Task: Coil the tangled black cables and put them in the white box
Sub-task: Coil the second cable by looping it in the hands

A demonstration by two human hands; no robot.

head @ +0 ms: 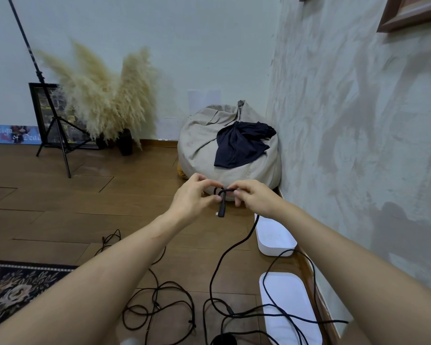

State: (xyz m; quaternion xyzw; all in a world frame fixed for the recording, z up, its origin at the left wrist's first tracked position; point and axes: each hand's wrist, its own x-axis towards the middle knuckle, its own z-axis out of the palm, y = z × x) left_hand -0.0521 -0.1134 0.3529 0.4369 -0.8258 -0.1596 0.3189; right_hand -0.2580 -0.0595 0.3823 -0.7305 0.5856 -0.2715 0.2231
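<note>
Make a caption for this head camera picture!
Left hand and right hand pinch a black cable; white box sits nearby.

Only one piece of writing can be read. A long, flat board (13,134) leans against the wall just left of the black tripod stand (56,135), and it carries ornate pale lettering on a blue and purple ground. Its upper line reads "Reign". The lower line begins "of Dea", and the letters after that are too blurred to make out. Directly behind the tripod stand, a black-framed picture (43,102) bears small yellow patches that could be labels, but nothing on them can be read.
</note>
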